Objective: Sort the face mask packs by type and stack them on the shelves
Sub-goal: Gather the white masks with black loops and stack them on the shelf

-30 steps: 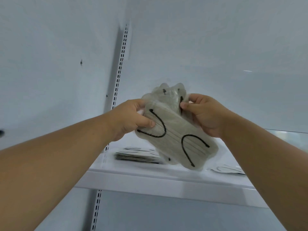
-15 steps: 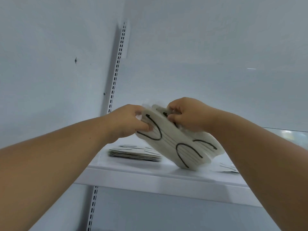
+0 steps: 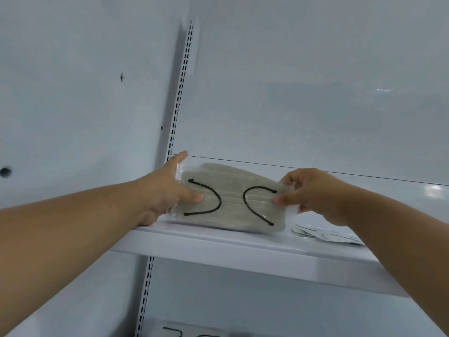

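Both hands hold a clear-wrapped mask pack (image 3: 230, 203), grey-green w/ black ear loops, at the front of the white shelf (image 3: 243, 249). Left hand (image 3: 167, 190) grips the pack's left end, thumb on its front, index finger straight along the edge. Right hand (image 3: 308, 190) pinches the right end betw. thumb & fingers. Pack's bottom edge is at shelf level; can't tell if touching. Flat packs (image 3: 325, 235) lie on the shelf just to the right. Another pack (image 3: 189, 333) on a lower level.
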Motion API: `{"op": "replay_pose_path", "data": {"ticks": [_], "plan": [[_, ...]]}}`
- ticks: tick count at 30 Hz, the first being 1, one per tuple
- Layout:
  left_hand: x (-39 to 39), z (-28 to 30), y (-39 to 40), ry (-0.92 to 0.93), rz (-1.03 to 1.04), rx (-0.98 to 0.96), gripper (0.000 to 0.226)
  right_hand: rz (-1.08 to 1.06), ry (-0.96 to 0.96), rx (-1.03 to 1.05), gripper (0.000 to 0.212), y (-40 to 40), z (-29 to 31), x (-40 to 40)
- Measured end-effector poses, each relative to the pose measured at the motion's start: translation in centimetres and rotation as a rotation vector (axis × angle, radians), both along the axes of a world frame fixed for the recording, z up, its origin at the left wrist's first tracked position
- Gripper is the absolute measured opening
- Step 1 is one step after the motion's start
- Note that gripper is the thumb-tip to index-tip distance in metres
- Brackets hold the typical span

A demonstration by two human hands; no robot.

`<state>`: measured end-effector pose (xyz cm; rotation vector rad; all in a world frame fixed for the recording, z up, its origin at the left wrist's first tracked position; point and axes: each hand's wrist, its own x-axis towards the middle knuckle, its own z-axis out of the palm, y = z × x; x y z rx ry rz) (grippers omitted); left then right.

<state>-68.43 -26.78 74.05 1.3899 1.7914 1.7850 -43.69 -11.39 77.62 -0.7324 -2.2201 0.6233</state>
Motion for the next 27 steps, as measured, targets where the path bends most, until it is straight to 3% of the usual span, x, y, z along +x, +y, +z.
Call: {"op": "replay_pose_path", "data": {"ticks": [3,6,8,10,13,17,21,23,25,27], "plan": [[-1.0,0.0,0.3,-0.109,-0.078,-0.048,0.108,0.121,0.191,-0.216,0.028,0.1,-1.1,-0.7],[-1.3,-0.1,0.6,-0.156,-0.115,-0.089,0.069,0.150,0.276,-0.409,0.024,0.0,-2.1,-1.4],[-1.2,-0.1,0.8,-0.128,-0.100,-0.060,0.046,0.144,0.341,-0.405,0.022,-0.1,-2.0,-1.6],[-1.0,0.2,0.8,-0.106,-0.077,0.000,0.037,0.122,0.468,-0.340,0.026,0.2,-1.2,-1.7],[-1.2,0.4,0.5,-0.107,-0.099,0.015,0.049,0.129,0.552,-0.322,0.043,0.7,-1.0,-1.7],[-1.4,-0.2,-0.1,-0.124,-0.153,-0.029,0.067,0.194,0.343,-0.531,0.073,0.3,-2.7,-1.5],[-1.6,-0.1,0.0,-0.105,-0.137,0.005,0.042,0.229,0.421,-0.496,0.049,0.0,-2.5,-1.5],[-1.7,0.0,0.1,-0.089,-0.130,0.013,0.041,0.257,0.463,-0.464,0.056,-0.1,-2.5,-1.5],[-1.6,-0.2,-0.3,-0.091,-0.156,-0.017,0.047,0.284,0.423,-0.469,0.062,-0.1,-2.7,-1.2],[-1.5,-0.3,-0.6,-0.100,-0.186,-0.037,0.070,0.283,0.407,-0.475,0.072,-0.1,-2.8,-0.9]]}}
